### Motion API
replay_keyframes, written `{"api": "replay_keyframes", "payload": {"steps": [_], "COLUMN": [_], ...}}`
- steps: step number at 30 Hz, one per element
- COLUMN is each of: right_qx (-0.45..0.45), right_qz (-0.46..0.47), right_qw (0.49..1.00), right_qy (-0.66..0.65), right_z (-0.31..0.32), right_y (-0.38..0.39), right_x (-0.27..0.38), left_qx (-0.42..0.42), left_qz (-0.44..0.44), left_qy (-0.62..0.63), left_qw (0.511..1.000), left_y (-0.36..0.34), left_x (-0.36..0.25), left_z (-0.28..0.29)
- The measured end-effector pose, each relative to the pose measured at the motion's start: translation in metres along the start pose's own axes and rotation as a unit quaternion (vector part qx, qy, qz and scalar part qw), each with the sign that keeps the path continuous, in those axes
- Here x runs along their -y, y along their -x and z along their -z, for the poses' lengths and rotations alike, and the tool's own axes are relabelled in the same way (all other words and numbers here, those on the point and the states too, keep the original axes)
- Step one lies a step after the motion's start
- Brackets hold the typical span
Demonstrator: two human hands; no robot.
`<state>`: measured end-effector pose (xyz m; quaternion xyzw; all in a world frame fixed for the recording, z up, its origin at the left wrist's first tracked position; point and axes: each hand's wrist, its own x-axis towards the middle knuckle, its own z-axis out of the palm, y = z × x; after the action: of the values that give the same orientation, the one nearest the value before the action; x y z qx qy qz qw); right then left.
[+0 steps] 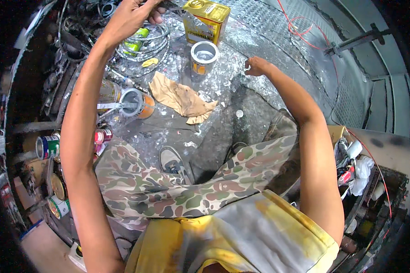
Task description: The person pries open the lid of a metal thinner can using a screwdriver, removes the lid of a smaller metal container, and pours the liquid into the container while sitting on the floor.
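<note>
The left hand (135,16) is bent at the fingers beside a yellow-and-gold rectangular metal can (207,25) — its grip, and whatever it may hold, cannot be told. The right hand (261,67) is loosely curled; whether it holds anything cannot be told. Between them, nearer the right, stands an open round grey-rimmed tin (202,68). Bodyward of the left lie crumpled tan paper (180,95) and an orange-labelled open tin (146,107).

Reaches far forward with left arm (79,136), slightly bent at the elbow (77,173), and angles curled left hand (134,19) inward at the wrist (106,44); extends right arm (314,136) less far, more sharply bent, with right hand (258,67) loosely curled inward.
</note>
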<state>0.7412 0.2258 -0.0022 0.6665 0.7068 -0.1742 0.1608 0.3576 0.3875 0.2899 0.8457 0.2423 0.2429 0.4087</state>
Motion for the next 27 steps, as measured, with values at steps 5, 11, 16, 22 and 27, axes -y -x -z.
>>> {"api": "replay_keyframes", "payload": {"steps": [5, 11, 16, 22, 27], "right_qx": [-0.001, -0.018, -0.001, -0.14, -0.367], "right_qz": [-0.004, -0.007, -0.019, -0.071, -0.058], "right_qw": [1.0, 1.0, 1.0, 0.979, 0.855], "right_qy": [-0.011, -0.024, -0.022, -0.134, -0.363], "right_z": [0.003, -0.001, 0.005, -0.011, 0.049], "right_y": [-0.001, 0.006, 0.001, -0.005, -0.045], "right_x": [0.006, -0.003, 0.011, -0.005, 0.048], "left_qx": [-0.008, -0.016, 0.012, 0.002, 0.075], "left_qz": [0.006, -0.021, -0.015, -0.091, 0.045], "left_qy": [-0.001, -0.026, -0.066, -0.195, -0.117], "left_qw": [1.0, 0.999, 0.998, 0.977, 0.989], "left_y": [0.004, 0.001, -0.01, -0.042, -0.04], "left_x": [-0.002, -0.008, 0.018, 0.087, 0.123], "left_z": [0.003, -0.008, -0.024, -0.091, -0.121]}}
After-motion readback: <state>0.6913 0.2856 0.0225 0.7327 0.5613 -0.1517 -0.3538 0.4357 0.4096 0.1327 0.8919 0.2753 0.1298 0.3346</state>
